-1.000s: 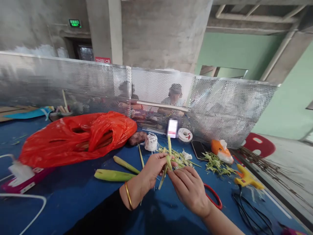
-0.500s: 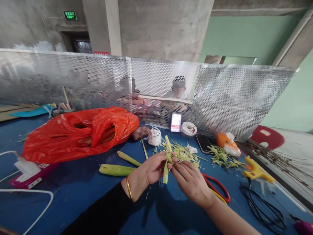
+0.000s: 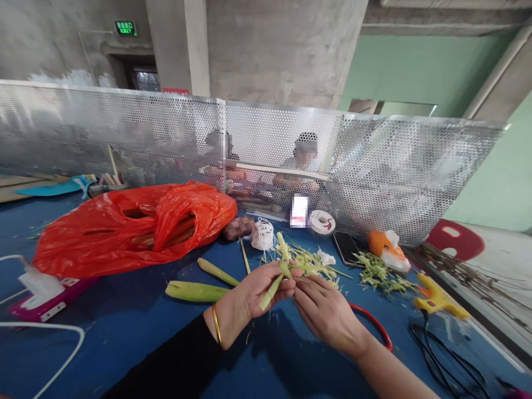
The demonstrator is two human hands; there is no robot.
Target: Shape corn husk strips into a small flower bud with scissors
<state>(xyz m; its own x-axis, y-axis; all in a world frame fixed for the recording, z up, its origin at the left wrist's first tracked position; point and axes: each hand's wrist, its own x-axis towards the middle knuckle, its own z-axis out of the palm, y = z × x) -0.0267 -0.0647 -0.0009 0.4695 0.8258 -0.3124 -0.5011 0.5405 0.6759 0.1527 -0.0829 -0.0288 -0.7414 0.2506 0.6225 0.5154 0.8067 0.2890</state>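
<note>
My left hand point(image 3: 266, 288) is closed around a folded strip of pale green husk point(image 3: 271, 292), palm up, with a gold bangle at the wrist. The strip is bent or looped over itself near the fingertips; one end points away from me and another slants down across the fingers. My right hand point(image 3: 326, 310) is at the right side of the strip, its fingers together, bent and touching the fold; the fingertips are partly hidden. Left of the hands lie two larger green husk pieces point(image 3: 195, 291) on the blue table point(image 3: 266, 360).
Husk scraps point(image 3: 320, 266) lie behind my hands, near a ball of white string point(image 3: 262, 235) and a ribbon spool point(image 3: 322, 221). A red plastic bag point(image 3: 95, 233) fills the left. A yellow glue gun point(image 3: 440, 299) lies right. Two people sit behind the perforated metal screen point(image 3: 266, 127).
The lower end of the husk strip has swung left, from hanging straight down to slanting across my left fingers. My left hand has opened out slightly beneath it.
</note>
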